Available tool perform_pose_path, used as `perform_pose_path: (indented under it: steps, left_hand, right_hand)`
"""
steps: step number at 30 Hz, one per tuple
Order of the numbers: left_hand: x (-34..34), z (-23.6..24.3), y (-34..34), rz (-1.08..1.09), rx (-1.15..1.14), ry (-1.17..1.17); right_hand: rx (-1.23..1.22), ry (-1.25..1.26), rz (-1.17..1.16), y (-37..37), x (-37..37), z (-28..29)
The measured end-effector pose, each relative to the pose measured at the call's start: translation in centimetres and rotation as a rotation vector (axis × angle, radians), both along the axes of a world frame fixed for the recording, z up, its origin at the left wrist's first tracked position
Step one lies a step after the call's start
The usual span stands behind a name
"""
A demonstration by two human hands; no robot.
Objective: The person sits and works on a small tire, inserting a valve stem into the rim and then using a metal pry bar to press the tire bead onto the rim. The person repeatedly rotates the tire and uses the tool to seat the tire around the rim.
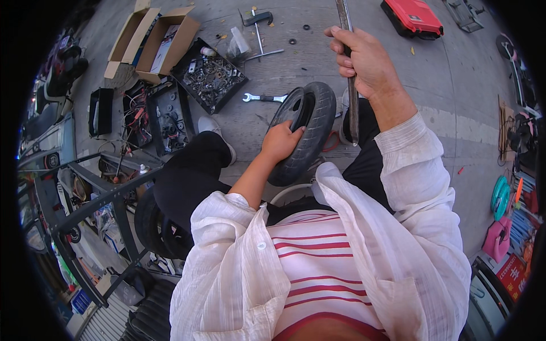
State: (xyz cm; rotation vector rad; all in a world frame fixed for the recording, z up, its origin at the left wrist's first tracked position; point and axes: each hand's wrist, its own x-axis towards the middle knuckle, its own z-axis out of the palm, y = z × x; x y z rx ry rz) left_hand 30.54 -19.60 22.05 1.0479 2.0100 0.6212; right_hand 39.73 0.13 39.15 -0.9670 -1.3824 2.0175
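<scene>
Left hand (pixel 281 142) grip pinching the tyre (pixel 314 133), tilted up between the legs (pixel 193 165); right hand (pixel 367 63) grip wrapped round a raised metal bar (pixel 354 113). I'd call it pry setup; next calls for bar tip to tyre edge, tyre steadied.

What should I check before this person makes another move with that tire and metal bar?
1. Left hand gripping the tire: ok, fingers reach over its near side.
2. Right hand closed around the metal bar: ok.
3. Bar's lower end off the tire: ok, a gap shows between them.
4. Tire firmly supported underneath: cannot tell, its lowest part is poorly seen.
5. Wrench out of the hands: ok, it lies on the ground beyond the tire.
6. Ground free of loose bits: not ok, small dark rings lie there.
</scene>
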Motion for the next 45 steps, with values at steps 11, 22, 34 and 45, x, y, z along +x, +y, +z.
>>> perform_pose_path:
  steps: [11,22,34,45]
  left_hand:
    - [-0.1,-0.4,-0.09,0.001,0.011,0.03]
    - [-0.04,-0.33,-0.09,-0.01,0.011,0.023]
    - [0.02,-0.21,-0.06,-0.008,-0.004,0.003]
    - [0.11,-0.25,-0.03,-0.021,0.0,0.014]
  right_hand:
    - [-0.008,0.009,0.02,0.01,-0.11,-0.09]
    - [0.008,-0.003,0.018,-0.08,0.05,-0.08]
    - [0.015,0.004,0.029,0.02,0.16,-0.19]
    - [0.035,-0.003,0.034,0.05,0.19,-0.31]
